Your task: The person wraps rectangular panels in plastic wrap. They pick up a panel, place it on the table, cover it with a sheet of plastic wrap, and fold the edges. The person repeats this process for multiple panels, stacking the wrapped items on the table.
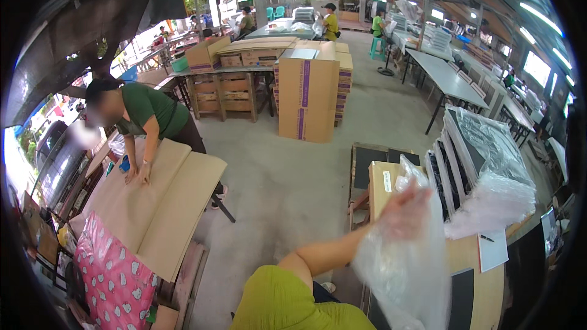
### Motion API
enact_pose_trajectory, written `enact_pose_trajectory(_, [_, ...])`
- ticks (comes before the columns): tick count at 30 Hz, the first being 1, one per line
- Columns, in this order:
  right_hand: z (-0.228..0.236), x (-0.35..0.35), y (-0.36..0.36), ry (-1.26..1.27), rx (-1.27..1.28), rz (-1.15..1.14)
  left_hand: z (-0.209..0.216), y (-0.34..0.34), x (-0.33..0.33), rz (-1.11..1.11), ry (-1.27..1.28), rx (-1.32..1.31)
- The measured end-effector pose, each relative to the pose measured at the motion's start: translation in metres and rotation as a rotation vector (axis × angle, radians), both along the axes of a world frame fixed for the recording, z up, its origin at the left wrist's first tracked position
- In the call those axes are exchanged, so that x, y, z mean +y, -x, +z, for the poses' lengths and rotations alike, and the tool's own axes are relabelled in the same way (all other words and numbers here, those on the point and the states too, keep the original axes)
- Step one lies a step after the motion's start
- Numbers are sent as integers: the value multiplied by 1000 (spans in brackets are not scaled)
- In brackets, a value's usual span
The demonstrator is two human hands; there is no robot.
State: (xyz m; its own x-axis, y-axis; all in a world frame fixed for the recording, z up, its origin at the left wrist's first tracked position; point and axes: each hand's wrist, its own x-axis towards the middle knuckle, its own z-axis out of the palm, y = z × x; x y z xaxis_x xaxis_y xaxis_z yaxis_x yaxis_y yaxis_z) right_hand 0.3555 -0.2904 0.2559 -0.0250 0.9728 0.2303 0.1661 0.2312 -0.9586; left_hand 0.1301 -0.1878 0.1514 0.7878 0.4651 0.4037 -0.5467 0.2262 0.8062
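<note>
My left hand (405, 215), blurred by motion, is raised at the right with its arm reaching across from the yellow-green sleeve. A clear plastic bag (403, 275) hangs from it, and a crumpled end sticks up above the fingers. Behind the bag is a light wood-coloured table (483, 293) with dark panels on it. Close to the hand stands a stack of dark flat panels (483, 153) in clear wrap and white foam. My right hand is not in view.
On the left, a person in green (153, 110) leans over large brown cardboard sheets (153, 189). Pink patterned wrap (113, 269) lies nearer. A tall cardboard carton (306, 98) stands mid-floor. A white paper with a pen (493, 250) lies at the right table's edge. Long grey tables (446, 76) stand farther back.
</note>
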Motion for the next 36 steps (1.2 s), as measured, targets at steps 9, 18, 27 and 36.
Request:
enact_pose_trajectory(9, [-13,-10,-22,32,130,-126,114,19,-46,-27,643,-489])
enact_pose_trajectory(18, [-94,-170,-166,-118,198,-773,53,-5,27,-658,722,-93])
enact_pose_trajectory(27, [-191,-252,-79,606,-332,-1359,-134,-63,-39,806,-714,1102])
enact_pose_trajectory(36, [-191,-280,-65,827,-519,-1411,-65,-80,-95,470,-845,1303])
